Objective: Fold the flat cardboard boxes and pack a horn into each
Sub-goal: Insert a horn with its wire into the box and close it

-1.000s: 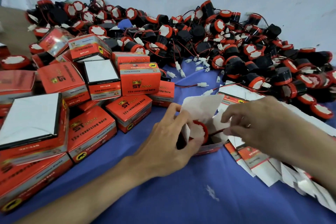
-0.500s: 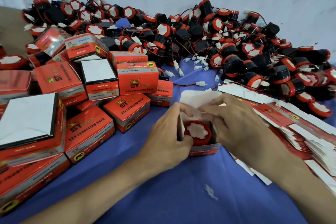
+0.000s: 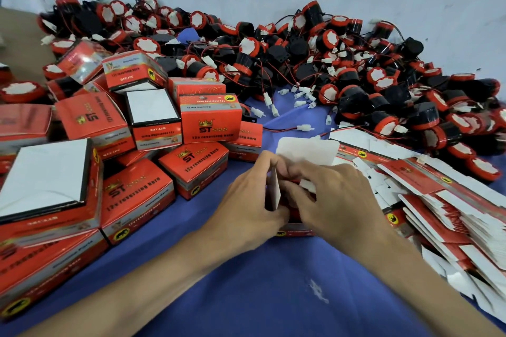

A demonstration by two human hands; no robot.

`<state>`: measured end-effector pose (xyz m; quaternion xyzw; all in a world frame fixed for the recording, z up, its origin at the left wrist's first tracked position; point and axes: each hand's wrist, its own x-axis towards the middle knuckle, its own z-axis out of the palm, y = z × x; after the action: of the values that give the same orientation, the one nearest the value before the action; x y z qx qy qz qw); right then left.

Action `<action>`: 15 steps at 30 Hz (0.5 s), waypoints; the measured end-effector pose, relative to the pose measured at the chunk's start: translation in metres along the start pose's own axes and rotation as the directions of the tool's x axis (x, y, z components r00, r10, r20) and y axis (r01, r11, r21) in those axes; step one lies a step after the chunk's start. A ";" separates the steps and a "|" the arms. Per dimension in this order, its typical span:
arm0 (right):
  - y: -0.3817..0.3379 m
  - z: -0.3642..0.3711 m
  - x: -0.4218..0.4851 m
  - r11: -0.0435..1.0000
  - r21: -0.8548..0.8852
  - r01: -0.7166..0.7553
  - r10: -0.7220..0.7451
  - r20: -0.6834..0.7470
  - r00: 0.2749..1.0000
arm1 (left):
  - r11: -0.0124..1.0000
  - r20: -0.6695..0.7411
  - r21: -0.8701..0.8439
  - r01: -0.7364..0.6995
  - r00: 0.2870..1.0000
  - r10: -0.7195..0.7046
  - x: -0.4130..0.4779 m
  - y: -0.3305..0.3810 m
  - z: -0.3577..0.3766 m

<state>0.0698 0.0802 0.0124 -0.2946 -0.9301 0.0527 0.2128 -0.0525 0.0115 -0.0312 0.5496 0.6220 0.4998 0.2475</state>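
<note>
Two hands hold a red cardboard box (image 3: pixel 297 233) on blue cloth (image 3: pixel 260 282).
Left hand (image 3: pixel 243 200) pinches its white side flap (image 3: pixel 275 191); right hand (image 3: pixel 339 200) curls over the opening. Rounded lid (image 3: pixel 306 150) stands behind; glossy packed boxes (image 3: pixel 210 123) left, flat blanks (image 3: pixel 438 194) right.

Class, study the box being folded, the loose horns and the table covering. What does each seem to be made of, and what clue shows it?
The box: thin printed cardboard, glossy red outside, plain white inside; its flaps bend at creases. The horns: probably moulded plastic, black bodies with red rims, slightly shiny; the white faces are unclear. The covering: likely cloth, matt blue, scuffed pale patch.
</note>
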 end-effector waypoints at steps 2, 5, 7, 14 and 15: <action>0.005 -0.005 -0.002 0.997 0.041 0.059 -0.063 0.106 0.992 | 1.000 -0.017 0.010 0.008 1.000 -0.008 -0.001 -0.001 0.000; 0.008 -0.006 0.002 0.989 0.049 0.142 -0.149 0.180 0.972 | 1.000 -0.046 0.028 0.001 0.999 0.000 -0.003 -0.002 0.000; 0.002 -0.003 0.006 0.997 0.027 0.076 -0.079 0.141 0.987 | 0.999 -0.069 0.042 -0.001 0.998 0.004 -0.005 -0.003 0.000; -0.001 0.007 -0.003 0.951 -0.309 0.011 -0.004 0.023 1.000 | 0.998 -0.110 0.059 0.004 0.994 0.003 -0.006 -0.002 -0.002; 0.000 0.006 -0.003 0.948 -0.316 -0.035 0.030 -0.023 0.999 | 0.998 -0.112 0.059 0.012 0.994 -0.005 -0.006 -0.002 -0.001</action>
<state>0.0695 0.0786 0.0063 -0.3406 -0.9197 -0.0959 0.1702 -0.0529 0.0057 -0.0339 0.5253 0.6517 0.5100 0.1981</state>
